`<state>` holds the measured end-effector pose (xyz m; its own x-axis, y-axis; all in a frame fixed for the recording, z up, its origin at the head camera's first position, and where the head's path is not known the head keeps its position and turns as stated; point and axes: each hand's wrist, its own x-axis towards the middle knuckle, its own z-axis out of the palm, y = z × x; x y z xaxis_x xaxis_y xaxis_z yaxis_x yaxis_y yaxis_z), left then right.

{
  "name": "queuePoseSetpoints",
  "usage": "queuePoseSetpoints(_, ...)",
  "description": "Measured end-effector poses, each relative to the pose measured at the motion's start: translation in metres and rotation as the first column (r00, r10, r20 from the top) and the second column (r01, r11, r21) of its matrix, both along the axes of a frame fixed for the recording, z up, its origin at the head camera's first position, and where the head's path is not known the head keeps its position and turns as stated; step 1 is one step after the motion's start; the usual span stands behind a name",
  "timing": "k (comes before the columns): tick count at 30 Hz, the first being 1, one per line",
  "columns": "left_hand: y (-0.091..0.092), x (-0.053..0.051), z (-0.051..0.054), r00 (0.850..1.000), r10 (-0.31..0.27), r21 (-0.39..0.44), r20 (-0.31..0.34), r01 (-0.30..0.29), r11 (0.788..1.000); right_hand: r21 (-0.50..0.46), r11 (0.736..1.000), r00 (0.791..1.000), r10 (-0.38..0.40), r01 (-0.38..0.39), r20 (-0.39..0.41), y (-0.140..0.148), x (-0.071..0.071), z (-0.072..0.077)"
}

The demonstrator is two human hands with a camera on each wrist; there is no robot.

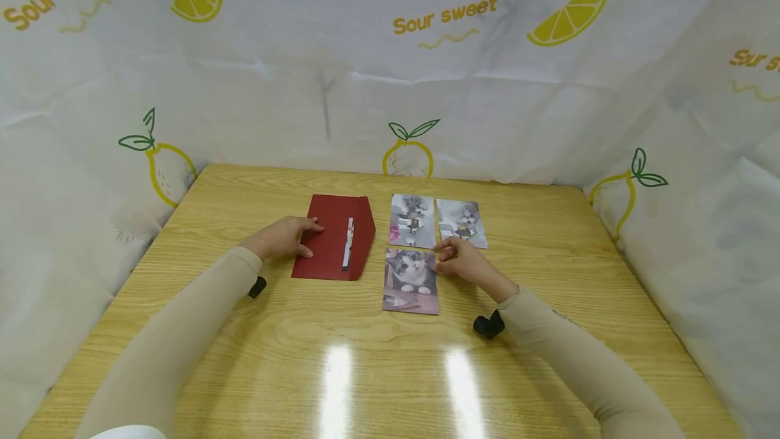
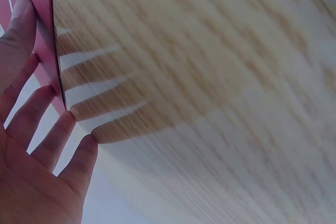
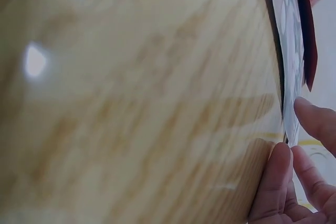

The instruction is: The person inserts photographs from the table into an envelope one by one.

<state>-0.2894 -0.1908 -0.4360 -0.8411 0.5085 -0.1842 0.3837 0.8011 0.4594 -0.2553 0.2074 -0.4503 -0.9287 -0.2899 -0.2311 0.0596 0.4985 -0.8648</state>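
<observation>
A red envelope (image 1: 329,222) lies on the table with its pointed flap to the right. My left hand (image 1: 283,237) rests on its left edge, thumb and fingers spread; in the left wrist view the fingers (image 2: 79,158) reach along the red edge (image 2: 47,30). On the envelope is a slim white-and-dark strip (image 1: 348,242), kind unclear. My right hand (image 1: 468,264) touches the upper right edge of a cat picture card (image 1: 411,283). In the right wrist view, its thumb (image 3: 315,121) and fingertips (image 3: 281,163) are around the card's corner.
Two more cat picture cards, one on the left (image 1: 412,219) and one on the right (image 1: 461,222), lie side by side behind the front card. The wooden table (image 1: 292,358) meets a white lemon-print cloth (image 1: 274,120) at the back and sides.
</observation>
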Motion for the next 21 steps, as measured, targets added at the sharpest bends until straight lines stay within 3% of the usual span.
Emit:
queuePoseSetpoints(13,0.0002,0.0,-0.0002,1.0,-0.004,-0.01,-0.014,0.004,1.0,0.143,0.99,0.999,0.027,-0.02,-0.043,-0.0047,-0.0018,0.0031)
queuePoseSetpoints(21,-0.001,-0.0012,-0.0025,1.0,-0.006,-0.007,-0.021,0.006,1.0,0.149,0.989,0.999,0.024,-0.018,-0.038,-0.0055,-0.0033,0.0031)
